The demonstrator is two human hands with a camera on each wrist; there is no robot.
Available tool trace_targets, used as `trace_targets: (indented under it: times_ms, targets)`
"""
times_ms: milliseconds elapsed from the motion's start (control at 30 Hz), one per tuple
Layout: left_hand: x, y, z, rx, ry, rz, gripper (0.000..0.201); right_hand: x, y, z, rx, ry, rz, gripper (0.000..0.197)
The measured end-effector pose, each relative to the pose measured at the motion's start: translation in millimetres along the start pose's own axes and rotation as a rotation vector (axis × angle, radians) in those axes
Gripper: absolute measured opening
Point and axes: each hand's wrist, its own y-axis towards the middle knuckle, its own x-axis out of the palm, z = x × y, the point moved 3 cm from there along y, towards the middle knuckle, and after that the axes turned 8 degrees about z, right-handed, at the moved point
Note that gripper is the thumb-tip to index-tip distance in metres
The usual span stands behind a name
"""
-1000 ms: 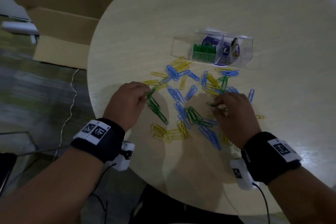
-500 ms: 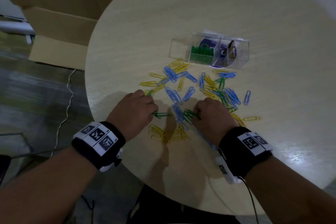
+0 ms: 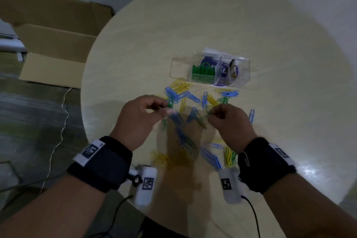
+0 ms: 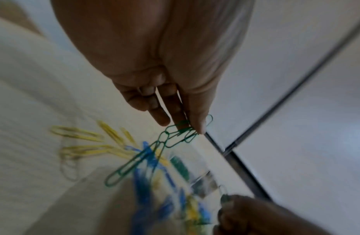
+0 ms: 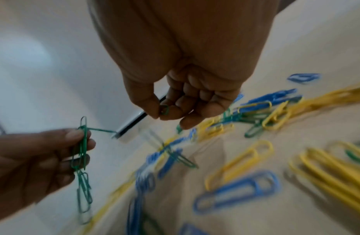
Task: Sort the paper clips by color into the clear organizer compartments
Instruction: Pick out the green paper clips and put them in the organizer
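Note:
Blue, yellow and green paper clips (image 3: 185, 100) lie scattered on the round table (image 3: 289, 63). Behind them stands the clear organizer (image 3: 179, 67), its middle compartment holding green clips (image 3: 203, 72). Both hands hover above the pile. My left hand (image 3: 166, 109) pinches a hanging bunch of green clips (image 4: 166, 139), also seen in the right wrist view as green clips (image 5: 82, 152). My right hand (image 3: 214, 111) pinches green clips (image 5: 164, 109) between thumb and forefinger, and one dangles below it (image 3: 201, 121).
Open cardboard boxes (image 3: 54, 44) stand on the floor left of the table. A round printed label (image 3: 218, 71) shows through the organizer. Camera cables (image 3: 253, 216) hang by the table's near edge.
Both hands have lifted off the table with green clips pinched in them and moved forward toward the organizer. The head view has shifted closer.

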Motion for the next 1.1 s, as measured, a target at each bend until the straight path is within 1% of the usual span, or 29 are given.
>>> trace_targets:
  times_ms: [67,133,233,300,367,433,500,533,600,633,667,733,833,867,933,1000,1033,1100]
  targets:
    - [12.2,16.8,21.2,-0.055,-0.160,0.026,0.007,-15.9,9.2,-3.8,0.028,0.111,0.052,0.011]
    - [25.4,36.3,45.2,-0.062,-0.256,0.036,0.007,-31.7,18.2,-8.0,0.040,0.189,0.083,0.010]
    - [41.4,66.8,73.9,-0.002,-0.275,0.062,0.007,-52.6,30.8,-14.8,0.014,0.223,0.126,0.010]
    - [51.9,87.2,82.4,0.037,-0.268,0.084,0.007,-63.7,40.0,-16.7,-0.006,0.227,0.165,0.010]
    - [64.3,103.6,83.5,0.063,-0.257,0.089,0.012,-71.3,50.4,-18.3,-0.021,0.218,0.195,0.009]
    - [76.3,113.9,77.7,0.073,-0.194,0.080,0.011,-74.5,60.9,-19.9,-0.020,0.222,0.220,0.009]
    - [84.4,119.0,67.8,0.086,-0.023,0.038,0.008,-74.2,73.0,-21.6,-0.023,0.210,0.252,0.008]
    - [86.2,119.8,61.8,0.105,0.087,0.014,0.012,-72.9,79.3,-23.2,-0.030,0.198,0.262,0.006]
    - [83.6,117.8,53.6,0.199,0.304,0.010,0.019,-68.1,92.3,-29.3,-0.054,0.172,0.269,0.005]
    - [79.9,115.8,51.4,0.260,0.381,0.031,0.018,-64.6,99.1,-31.7,-0.074,0.145,0.273,0.004]
    - [75.1,112.7,50.5,0.303,0.414,0.057,0.015,-61.2,104.4,-36.5,-0.104,0.107,0.272,0.004]
    - [62.4,101.9,47.1,0.324,0.396,0.086,0.009,-50.9,112.7,-46.6,-0.144,0.012,0.232,0.008]
    - [44.6,81.5,32.5,0.332,0.390,0.098,0.006,-35.1,117.9,-54.6,-0.186,-0.154,0.104,0.022]
    - [41.0,74.0,24.0,0.329,0.420,0.072,0.006,-33.1,117.6,-54.4,-0.202,-0.195,0.098,0.025]
    - [36.3,57.8,7.2,0.361,0.507,-0.009,0.010,-38.2,112.0,-53.0,-0.212,-0.173,0.163,0.024]
    - [36.5,36.5,-7.2,0.429,0.594,-0.144,0.019,-45.2,95.7,-45.1,-0.221,-0.148,0.234,0.018]
    - [37.0,24.2,-13.4,0.462,0.626,-0.209,0.021,-44.8,84.5,-38.2,-0.237,-0.164,0.236,0.016]
    - [36.2,2.5,-23.1,0.517,0.661,-0.283,0.026,-35.2,58.4,-20.9,-0.320,-0.242,0.165,0.017]
